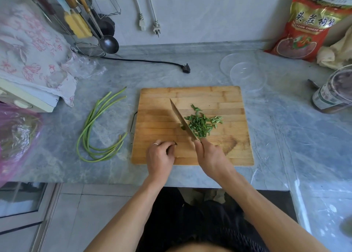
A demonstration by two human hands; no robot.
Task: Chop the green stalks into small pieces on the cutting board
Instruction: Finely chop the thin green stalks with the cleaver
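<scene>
A wooden cutting board (209,95) lies on the grey counter. A heap of small green pieces (202,125) sits right of its middle. My right hand (211,156) grips the handle of a knife (182,120), whose blade points up and left along the heap's left side. My left hand (160,156) rests at the board's near left with fingers curled, pinching a tiny dark bit (175,143) at its fingertips. Several long whole green stalks (95,129) lie curved on the counter left of the board.
Clear plastic bowls (247,74) stand behind the board to the right, a jar (333,93) at the far right, a red bag (312,23) against the wall. A black plug and cord (185,68) lie behind the board. Hanging utensils (108,42) and a floral cloth (32,51) fill the left.
</scene>
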